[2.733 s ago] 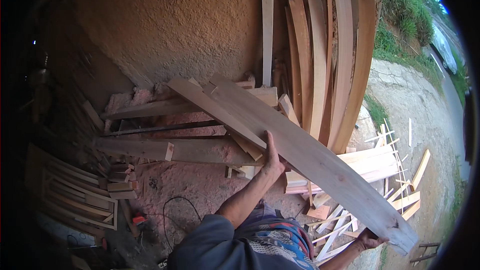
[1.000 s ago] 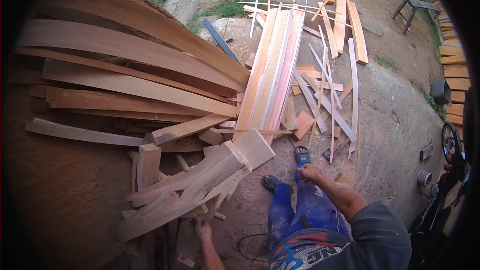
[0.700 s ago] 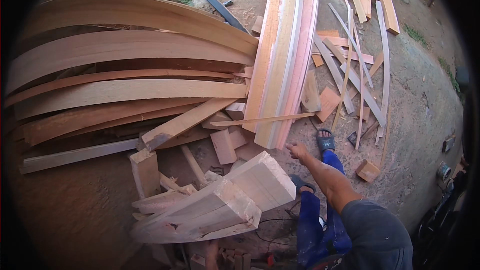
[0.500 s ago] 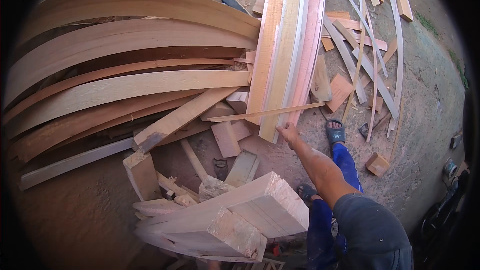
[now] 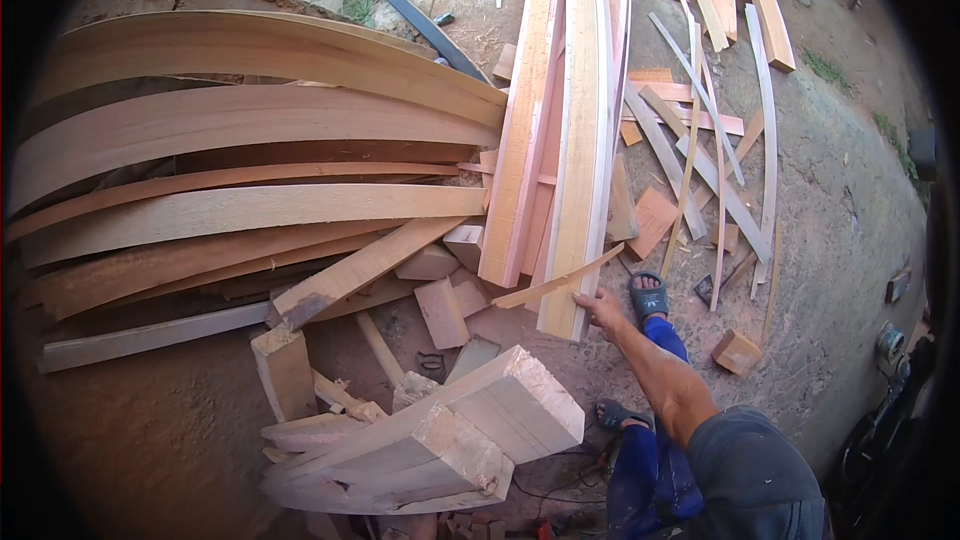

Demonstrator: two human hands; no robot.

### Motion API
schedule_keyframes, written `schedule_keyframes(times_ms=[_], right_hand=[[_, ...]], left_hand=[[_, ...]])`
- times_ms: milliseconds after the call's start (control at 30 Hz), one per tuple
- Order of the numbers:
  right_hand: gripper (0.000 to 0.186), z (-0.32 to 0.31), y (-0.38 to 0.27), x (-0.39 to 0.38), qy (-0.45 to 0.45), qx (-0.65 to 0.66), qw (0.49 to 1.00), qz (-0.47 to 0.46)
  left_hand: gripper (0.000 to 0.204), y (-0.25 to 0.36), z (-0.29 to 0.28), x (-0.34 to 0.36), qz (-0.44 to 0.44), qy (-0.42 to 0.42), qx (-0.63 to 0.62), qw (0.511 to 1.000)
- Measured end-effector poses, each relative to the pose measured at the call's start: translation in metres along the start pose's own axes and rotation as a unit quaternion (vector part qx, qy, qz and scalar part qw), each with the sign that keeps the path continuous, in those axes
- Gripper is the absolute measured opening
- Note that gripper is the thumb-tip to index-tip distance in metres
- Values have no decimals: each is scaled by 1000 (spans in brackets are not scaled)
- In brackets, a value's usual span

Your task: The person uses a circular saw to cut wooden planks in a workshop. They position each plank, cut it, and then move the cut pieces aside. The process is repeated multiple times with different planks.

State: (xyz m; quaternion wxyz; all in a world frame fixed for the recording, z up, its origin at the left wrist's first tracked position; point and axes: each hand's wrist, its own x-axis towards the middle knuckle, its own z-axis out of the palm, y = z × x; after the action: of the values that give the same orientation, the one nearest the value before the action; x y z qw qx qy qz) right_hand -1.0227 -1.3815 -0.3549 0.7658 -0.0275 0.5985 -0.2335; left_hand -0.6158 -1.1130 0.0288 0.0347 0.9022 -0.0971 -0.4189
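Note:
My right hand (image 5: pixel 600 308) is closed on the near end of a long pale plank (image 5: pixel 582 190), with the fingers at its right edge. The near end of this plank is raised over the other boards. A thin wooden strip (image 5: pixel 560 280) lies across the plank just above my hand. To its left rests another long plank (image 5: pixel 518 150) with a lighter edge, and pinkish boards (image 5: pixel 540 225) show between the two. My left hand is not in view.
Wide curved-looking boards (image 5: pixel 250 125) are stacked at left. Thick beams (image 5: pixel 480 430) stand near me, beside short blocks (image 5: pixel 440 312). Loose strips (image 5: pixel 765 140) and offcuts (image 5: pixel 655 220) litter the ground at right, near my sandalled feet (image 5: pixel 648 295).
My right hand has pulled the pale plank's end nearer, and it has parted from the plank at left. The thin strip has shifted with it and tilts more. The view has moved too.

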Motion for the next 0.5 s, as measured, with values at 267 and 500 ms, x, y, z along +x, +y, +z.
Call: schedule_keyframes(times_ms=[267,500], right_hand=[[70,-110,-61,-157,288,-169,928,-163],[66,-164,-80,-293,72,-76,973,-206]], left_hand=[[80,-60,-6,87,194,-166,-166,953],[52,-35,54,62,267,239,74,931]])
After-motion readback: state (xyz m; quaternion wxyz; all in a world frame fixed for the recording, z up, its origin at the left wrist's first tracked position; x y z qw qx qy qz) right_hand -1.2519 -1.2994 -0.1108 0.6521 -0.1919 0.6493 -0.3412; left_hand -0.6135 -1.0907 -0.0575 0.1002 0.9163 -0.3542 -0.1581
